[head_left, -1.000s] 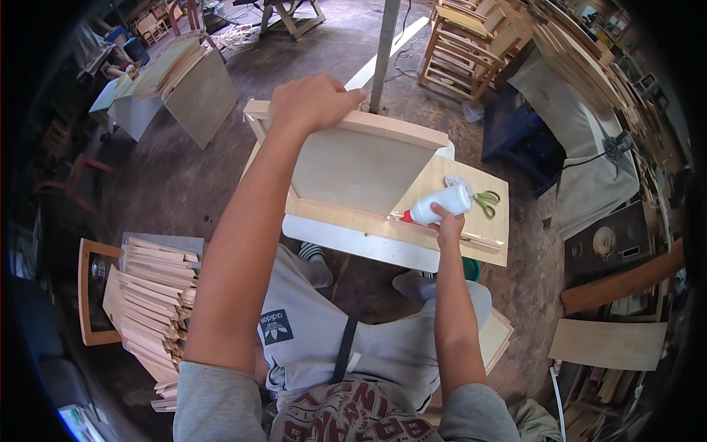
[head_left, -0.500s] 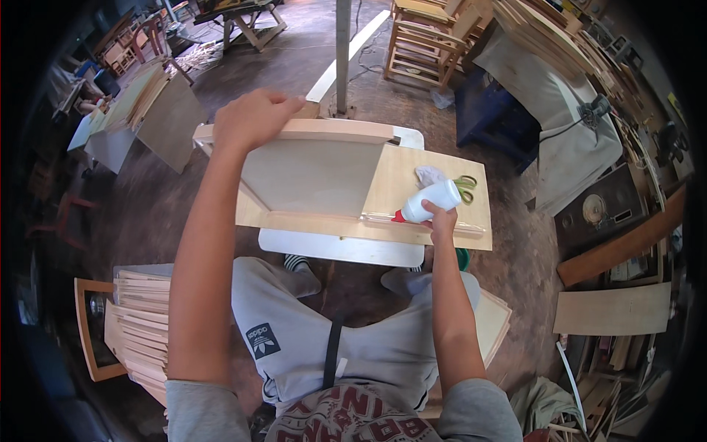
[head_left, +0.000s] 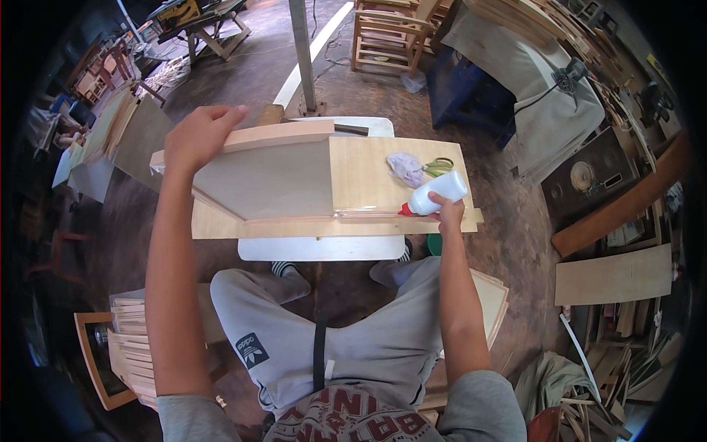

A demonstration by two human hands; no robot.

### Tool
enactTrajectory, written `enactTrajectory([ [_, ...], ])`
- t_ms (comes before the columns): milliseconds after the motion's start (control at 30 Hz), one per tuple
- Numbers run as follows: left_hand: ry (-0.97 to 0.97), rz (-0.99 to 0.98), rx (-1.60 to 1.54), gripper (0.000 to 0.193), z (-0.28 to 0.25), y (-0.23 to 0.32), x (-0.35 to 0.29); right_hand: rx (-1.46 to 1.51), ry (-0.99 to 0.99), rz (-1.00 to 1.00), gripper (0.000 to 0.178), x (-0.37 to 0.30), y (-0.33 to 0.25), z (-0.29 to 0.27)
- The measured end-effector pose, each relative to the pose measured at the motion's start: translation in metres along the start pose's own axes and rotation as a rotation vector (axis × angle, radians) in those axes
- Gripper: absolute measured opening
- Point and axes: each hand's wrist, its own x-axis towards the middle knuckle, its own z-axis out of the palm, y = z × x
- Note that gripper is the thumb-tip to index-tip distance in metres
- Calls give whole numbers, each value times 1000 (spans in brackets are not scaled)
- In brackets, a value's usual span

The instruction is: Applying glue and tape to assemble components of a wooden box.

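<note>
White bottle (head_left: 440, 193), smooth plastic with a pointed red tip, slants tip-down at the near side of a pale wooden board (head_left: 368, 173); compared with a second ago, the tip is farther right, and the gap to the corner of a wooden frame (head_left: 272, 177) is wider. The person's right hand (head_left: 449, 211) is wrapped around the bottle. The left hand (head_left: 197, 138) grips the frame's squared top rail, fingertips partly hidden, keeping its flat grey panel tilted up. The fine-grained board lies on a white tabletop (head_left: 324, 250) with rounded corners. Beyond the bottle are a crumpled whitish wad (head_left: 405, 169) and green-handled scissors (head_left: 440, 166). Farther off, a slatted wooden chair (head_left: 387, 37) stands on the dark, scuffed floor (head_left: 258, 85).
</note>
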Motion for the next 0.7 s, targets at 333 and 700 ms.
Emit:
enactTrajectory([
  [333, -30, 3, -21, 63, 0, 4, 0, -41, 47, -27, 58, 20, -13, -40],
  [700, -49, 24, -5, 67, 2, 14, 7, 0, 96, 17, 60, 47, -5, -81],
])
